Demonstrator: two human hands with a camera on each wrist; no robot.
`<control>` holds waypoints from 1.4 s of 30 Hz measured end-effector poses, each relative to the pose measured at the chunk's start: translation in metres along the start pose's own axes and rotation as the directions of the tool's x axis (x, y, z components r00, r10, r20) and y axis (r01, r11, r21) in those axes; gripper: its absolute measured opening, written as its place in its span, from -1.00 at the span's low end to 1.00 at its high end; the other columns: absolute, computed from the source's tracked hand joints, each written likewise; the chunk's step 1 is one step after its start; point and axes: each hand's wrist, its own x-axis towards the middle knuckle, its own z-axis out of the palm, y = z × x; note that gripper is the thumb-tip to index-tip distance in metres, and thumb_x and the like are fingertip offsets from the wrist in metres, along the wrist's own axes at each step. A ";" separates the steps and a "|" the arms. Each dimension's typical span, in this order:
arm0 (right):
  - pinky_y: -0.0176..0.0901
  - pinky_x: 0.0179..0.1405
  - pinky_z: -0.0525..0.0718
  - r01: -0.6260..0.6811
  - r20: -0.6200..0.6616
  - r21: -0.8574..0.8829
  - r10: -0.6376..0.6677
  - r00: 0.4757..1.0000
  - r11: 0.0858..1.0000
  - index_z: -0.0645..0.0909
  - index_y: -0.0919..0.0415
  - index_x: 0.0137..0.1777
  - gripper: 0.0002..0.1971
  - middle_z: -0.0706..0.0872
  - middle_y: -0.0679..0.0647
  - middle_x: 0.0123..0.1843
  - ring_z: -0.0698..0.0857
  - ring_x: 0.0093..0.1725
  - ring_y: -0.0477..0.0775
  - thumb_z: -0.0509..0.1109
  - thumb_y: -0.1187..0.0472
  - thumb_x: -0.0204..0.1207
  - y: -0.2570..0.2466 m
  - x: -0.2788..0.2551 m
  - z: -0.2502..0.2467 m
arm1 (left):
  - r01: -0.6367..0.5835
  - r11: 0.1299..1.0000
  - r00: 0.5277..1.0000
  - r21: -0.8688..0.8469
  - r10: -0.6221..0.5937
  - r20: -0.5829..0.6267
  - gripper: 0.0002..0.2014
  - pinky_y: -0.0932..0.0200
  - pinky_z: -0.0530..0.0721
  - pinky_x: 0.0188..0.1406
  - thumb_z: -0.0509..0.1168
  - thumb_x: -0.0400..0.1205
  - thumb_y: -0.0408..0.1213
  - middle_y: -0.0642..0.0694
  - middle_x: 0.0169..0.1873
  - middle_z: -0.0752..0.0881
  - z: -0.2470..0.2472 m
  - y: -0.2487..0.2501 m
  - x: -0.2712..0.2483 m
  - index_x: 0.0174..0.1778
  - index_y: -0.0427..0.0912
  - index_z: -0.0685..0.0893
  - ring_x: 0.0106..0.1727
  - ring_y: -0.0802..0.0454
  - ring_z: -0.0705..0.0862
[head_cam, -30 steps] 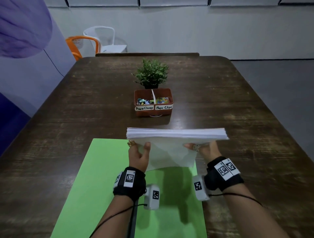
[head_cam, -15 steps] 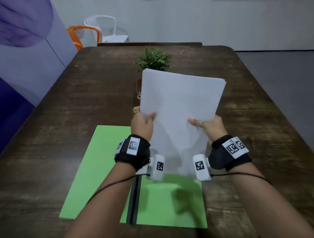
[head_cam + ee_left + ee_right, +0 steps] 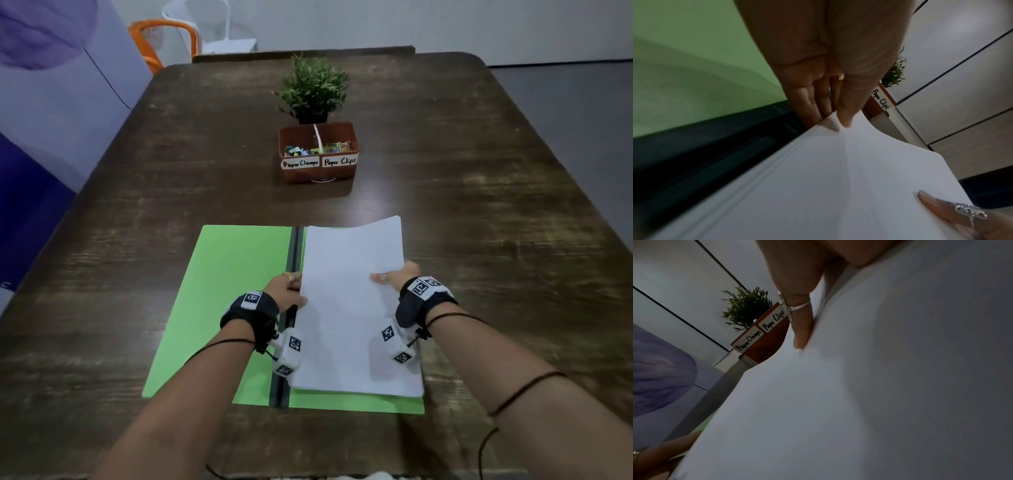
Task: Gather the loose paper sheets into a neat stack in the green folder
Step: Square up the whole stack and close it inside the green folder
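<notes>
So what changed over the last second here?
The paper stack, held edge-up above the folder a second ago, has been tipped down onto its right half; the far end is not yet flat. The left hand and right hand grip its sides as before. The folder, clip box and plant haven't moved.

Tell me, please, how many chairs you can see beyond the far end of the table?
2. An orange chair stands past the table's far left corner, and a white chair stands just right of it, by the wall. Others may be hidden outside the frame.
</notes>
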 end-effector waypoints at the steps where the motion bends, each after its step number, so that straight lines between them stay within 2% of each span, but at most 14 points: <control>1: -0.13 0.10 0.61 0.005 -0.002 -0.011 -0.005 1.000 1.000 0.63 0.38 0.16 -0.54 0.73 0.16 0.09 0.71 0.08 0.14 0.64 0.40 0.25 0.001 0.000 0.001 | 0.008 1.000 1.000 0.000 -0.008 -0.019 -0.45 -0.04 0.63 0.24 0.31 0.51 -0.64 -0.22 0.20 0.68 0.001 -0.006 0.003 0.44 -0.32 0.46 0.08 -0.08 0.65; 3: -0.14 0.12 0.61 0.014 -0.006 -0.027 -0.014 1.000 1.000 0.64 0.36 0.17 -0.53 0.73 0.18 0.16 0.71 0.15 0.15 0.64 0.40 0.24 0.001 -0.001 0.002 | 0.027 0.999 0.999 -0.037 -0.029 -0.046 -0.48 -0.02 0.63 0.21 0.27 0.58 -0.57 -0.27 0.29 0.63 0.006 -0.012 0.003 0.49 -0.31 0.39 0.15 -0.15 0.65; 5: -0.17 0.09 0.59 0.025 -0.017 -0.054 -0.026 1.000 0.998 0.60 0.34 0.21 -0.50 0.72 0.13 0.15 0.69 0.16 0.14 0.64 0.36 0.26 0.002 0.001 0.004 | 0.006 1.000 0.996 -0.019 -0.008 -0.094 -0.55 0.09 0.59 0.12 0.23 0.63 -0.53 -0.29 0.29 0.62 0.009 -0.016 0.004 0.47 -0.32 0.43 0.10 -0.10 0.64; 7: -0.17 0.05 0.55 0.040 -0.054 -0.079 -0.044 0.998 0.996 0.52 0.31 0.27 -0.47 0.67 0.10 0.10 0.66 0.16 0.14 0.61 0.28 0.32 0.004 0.001 0.006 | -0.012 0.994 0.985 0.110 0.031 -0.171 -0.60 0.18 0.55 0.16 0.22 0.65 -0.45 -0.24 0.27 0.65 0.012 -0.019 0.003 0.43 -0.29 0.50 0.17 -0.09 0.65; 9: -0.17 0.03 0.50 0.062 -0.113 -0.104 -0.074 0.991 0.993 0.43 0.31 0.36 -0.49 0.66 0.16 0.18 0.64 0.19 0.18 0.50 0.21 0.45 0.008 0.002 0.009 | 0.006 0.967 0.973 0.256 0.053 -0.223 -0.58 0.26 0.49 0.19 0.20 0.67 -0.37 -0.20 0.23 0.67 0.013 -0.020 0.001 0.48 -0.24 0.45 0.22 -0.09 0.64; 11: -0.16 0.05 0.46 0.073 -0.140 -0.145 -0.093 0.986 0.987 0.36 0.31 0.43 -0.54 0.62 0.24 0.29 0.61 0.24 0.23 0.35 0.23 0.57 0.013 0.004 0.012 | 0.011 0.949 0.966 0.315 0.072 -0.250 -0.53 0.40 0.42 -0.05 0.18 0.68 -0.36 -0.15 0.00 0.65 0.016 -0.020 0.000 0.55 -0.21 0.34 0.02 -0.02 0.60; 13: -0.14 0.06 0.47 0.073 -0.136 -0.203 -0.102 0.985 0.977 0.32 0.31 0.47 -0.56 0.62 0.27 0.32 0.60 0.26 0.27 0.25 0.30 0.61 0.020 0.008 0.014 | 0.019 0.935 0.961 0.355 0.081 -0.265 -0.52 0.39 0.40 -0.16 0.14 0.69 -0.38 -0.14 -0.04 0.64 0.019 -0.016 0.001 0.57 -0.20 0.29 -0.06 -0.05 0.58; 15: -0.11 0.12 0.49 0.070 -0.121 -0.248 -0.103 0.987 0.966 0.29 0.31 0.49 -0.55 0.60 0.30 0.32 0.60 0.26 0.30 0.21 0.33 0.61 0.025 0.010 0.016 | 0.040 0.908 0.963 0.418 0.077 -0.259 -0.51 0.27 0.48 -0.02 0.10 0.71 -0.37 -0.24 0.12 0.69 0.022 -0.013 0.001 0.59 -0.22 0.24 0.10 -0.17 0.64; 18: -0.04 0.21 0.49 0.065 -0.115 -0.294 -0.103 0.988 0.954 0.26 0.29 0.51 -0.54 0.53 0.35 0.36 0.56 0.29 0.32 0.20 0.32 0.62 0.028 0.012 0.018 | 0.069 0.859 0.976 0.506 0.046 -0.212 -0.40 0.14 0.46 0.30 0.14 0.71 -0.25 -0.28 0.34 0.55 0.025 -0.011 0.004 0.63 -0.28 0.06 0.36 -0.18 0.51; 20: -0.03 0.23 0.48 0.064 -0.117 -0.325 -0.108 0.987 0.944 0.24 0.28 0.52 -0.53 0.47 0.37 0.39 0.55 0.31 0.32 0.19 0.31 0.63 0.028 0.012 0.019 | 0.083 0.827 0.982 0.557 0.028 -0.188 -0.33 0.11 0.42 0.38 0.16 0.70 -0.18 -0.30 0.41 0.47 0.027 -0.012 0.007 0.63 -0.30 -0.03 0.43 -0.18 0.44; 24: 0.02 0.24 0.49 0.046 -0.140 -0.389 -0.108 0.984 0.920 0.21 0.36 0.52 -0.53 0.41 0.40 0.44 0.52 0.33 0.35 0.17 0.30 0.64 0.031 0.012 0.023 | 0.094 0.804 0.985 0.587 0.011 -0.173 -0.32 0.09 0.39 0.42 0.14 0.71 -0.19 -0.33 0.47 0.37 0.028 -0.008 0.008 0.63 -0.30 -0.09 0.47 -0.20 0.39; 33: 0.07 0.29 0.46 0.015 -0.148 -0.379 -0.076 0.986 0.925 0.19 0.36 0.54 -0.51 0.39 0.38 0.46 0.51 0.35 0.37 0.19 0.28 0.64 0.035 0.010 0.027 | 0.147 0.826 0.979 0.545 -0.043 -0.199 -0.36 0.10 0.30 0.45 0.10 0.73 -0.31 -0.36 0.55 0.22 0.031 0.003 0.004 0.63 -0.33 -0.12 0.54 -0.21 0.30; 38: 0.05 0.31 0.48 0.052 -0.148 -0.359 -0.112 0.983 0.932 0.26 0.37 0.51 -0.52 0.40 0.38 0.46 0.50 0.37 0.34 0.22 0.30 0.62 0.033 0.010 0.027 | 0.173 0.845 0.969 0.506 -0.053 -0.243 -0.53 0.06 0.46 0.29 0.21 0.67 -0.29 -0.36 0.38 0.46 0.027 0.004 0.002 0.46 -0.40 0.33 0.36 -0.25 0.49; 42: 0.06 0.38 0.44 0.049 -0.125 -0.381 -0.104 0.987 0.923 0.21 0.37 0.54 -0.50 0.33 0.38 0.52 0.43 0.45 0.34 0.21 0.29 0.64 0.030 0.008 0.026 | 0.174 0.825 0.971 0.537 -0.052 -0.234 -0.37 0.12 0.34 0.42 0.17 0.71 -0.28 -0.34 0.50 0.32 0.023 0.005 0.000 0.61 -0.37 0.02 0.52 -0.19 0.33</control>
